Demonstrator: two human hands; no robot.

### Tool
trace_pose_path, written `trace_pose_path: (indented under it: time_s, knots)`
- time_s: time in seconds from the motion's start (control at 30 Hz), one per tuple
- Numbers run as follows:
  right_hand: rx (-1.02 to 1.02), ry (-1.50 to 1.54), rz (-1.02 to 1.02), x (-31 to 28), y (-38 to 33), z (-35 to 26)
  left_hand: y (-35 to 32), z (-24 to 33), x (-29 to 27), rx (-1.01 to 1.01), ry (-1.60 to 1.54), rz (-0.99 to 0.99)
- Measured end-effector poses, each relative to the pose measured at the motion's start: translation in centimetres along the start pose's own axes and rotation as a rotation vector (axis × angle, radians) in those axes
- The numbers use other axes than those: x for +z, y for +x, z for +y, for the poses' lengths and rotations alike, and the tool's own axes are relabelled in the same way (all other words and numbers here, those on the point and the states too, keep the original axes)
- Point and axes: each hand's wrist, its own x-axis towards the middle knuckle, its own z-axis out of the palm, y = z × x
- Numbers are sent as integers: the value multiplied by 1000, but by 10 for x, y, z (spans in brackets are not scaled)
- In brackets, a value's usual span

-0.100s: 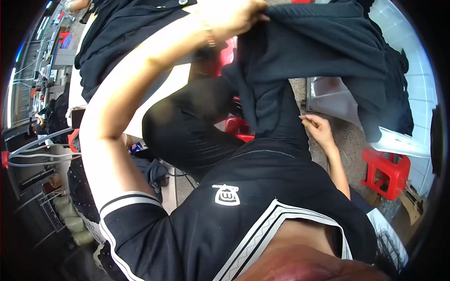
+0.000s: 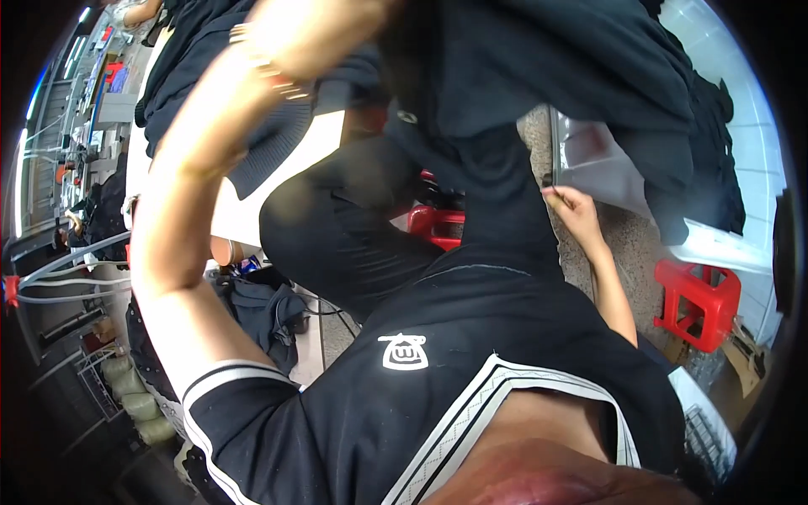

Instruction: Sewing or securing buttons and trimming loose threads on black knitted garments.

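Observation:
My left hand [image 2: 324, 38] is raised at the top edge, blurred by motion, with a gold bracelet at its wrist. Its closed fingers, partly cut off by the frame, grip a black garment [image 2: 539, 71]. That cloth stretches to the right and hangs over my thigh, with a small round button-like spot [image 2: 406, 117] on its left part. Beside my right thigh, my right hand [image 2: 578, 215] is low, thumb and fingers pinched together. Something small and dark shows at its fingertips, too small to name.
Dark garments lie heaped on a pale tabletop [image 2: 324, 139] at the left. A clear plastic bin [image 2: 602, 160] stands beyond my right hand. A red stool [image 2: 700, 305] is on the right; red plastic [image 2: 438, 225] shows between my legs. Greenish spools [image 2: 139, 406] stand far left.
My left hand has swung left and toward me, drawing the black garment along. The cloth's left part has shifted and shows the button-like spot. My right hand has moved slightly away from me.

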Motion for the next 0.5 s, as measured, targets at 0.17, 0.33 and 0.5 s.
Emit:
trace_pose_path:
  time_s: [0.17, 0.33, 0.5]
  knots:
    - [-129, 159, -10, 3, 11, 13, -30, 37, -47, -91, 173, 350]
    - [-124, 277, 12, 20, 17, 49, -135, -26, -176, -411, 254, 627]
    - [-6, 390, 82, 21, 16, 80, -169, -42, -199, -751, 295, 871]
